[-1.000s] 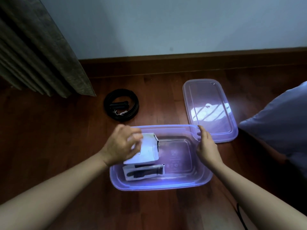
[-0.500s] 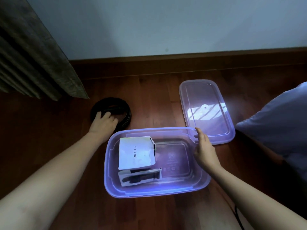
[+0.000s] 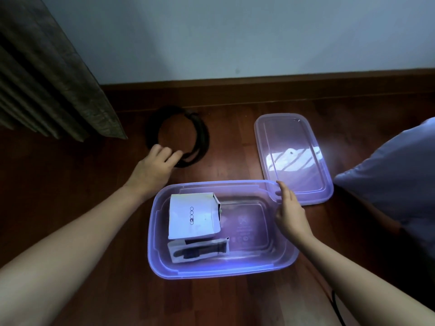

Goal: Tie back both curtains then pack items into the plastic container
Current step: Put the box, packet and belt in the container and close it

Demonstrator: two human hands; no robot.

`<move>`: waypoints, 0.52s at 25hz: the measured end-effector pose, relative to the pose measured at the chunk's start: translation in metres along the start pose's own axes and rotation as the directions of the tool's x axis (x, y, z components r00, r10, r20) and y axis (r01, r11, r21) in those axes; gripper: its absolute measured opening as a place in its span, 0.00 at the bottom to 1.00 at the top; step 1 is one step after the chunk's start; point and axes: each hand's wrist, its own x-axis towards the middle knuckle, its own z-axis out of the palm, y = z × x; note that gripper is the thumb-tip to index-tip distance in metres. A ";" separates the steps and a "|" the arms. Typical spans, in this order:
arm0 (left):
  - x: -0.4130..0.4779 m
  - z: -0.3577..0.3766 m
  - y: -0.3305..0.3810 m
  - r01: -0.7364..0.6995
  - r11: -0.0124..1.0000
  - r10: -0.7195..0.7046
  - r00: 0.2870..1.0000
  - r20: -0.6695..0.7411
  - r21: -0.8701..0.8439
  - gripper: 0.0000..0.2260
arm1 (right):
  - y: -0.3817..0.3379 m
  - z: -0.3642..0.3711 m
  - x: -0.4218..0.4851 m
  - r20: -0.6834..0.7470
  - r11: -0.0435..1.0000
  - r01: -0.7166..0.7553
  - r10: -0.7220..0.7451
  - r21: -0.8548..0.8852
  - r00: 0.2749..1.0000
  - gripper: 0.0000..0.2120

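Note:
A clear purple plastic container (image 3: 211,272) stands open on the wooden floor. Inside it, at the left, a white box (image 3: 193,215) lies above a flat white packet with a dark item (image 3: 200,251). My right hand (image 3: 289,212) grips the container's right rim. My left hand (image 3: 153,170) reaches past the container's far left corner, and its fingers close over the near edge of a black coil (image 3: 200,137) on the floor. The container's lid (image 3: 292,147) lies flat behind the right corner.
A grey-brown curtain (image 3: 47,78) hangs down at the far left, close to the coil. A blue-grey cushion (image 3: 395,180) fills the right side. A dark skirting board (image 3: 259,90) runs along the wall. A thin black cable (image 3: 336,307) lies at the bottom right.
My left hand let go of the white box in the container, moved out to the black coil and took hold of it. The coil now looks spread wider. My right hand stayed on the rim.

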 end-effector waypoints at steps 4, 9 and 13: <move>0.020 -0.035 0.076 -0.276 0.857 0.186 0.953 -0.237 -0.436 0.10 | 0.010 0.001 0.005 0.014 0.991 -0.024 0.022 0.132 1.000 0.29; -0.006 -0.052 0.166 0.124 0.431 0.039 0.987 0.156 -0.894 0.17 | 0.017 0.002 0.011 0.066 0.827 -0.100 0.077 0.553 0.995 0.17; -0.011 -0.034 0.169 0.018 0.610 0.255 0.942 0.217 -0.792 0.12 | 0.019 0.005 0.016 0.105 0.652 -0.154 0.114 0.742 0.988 0.19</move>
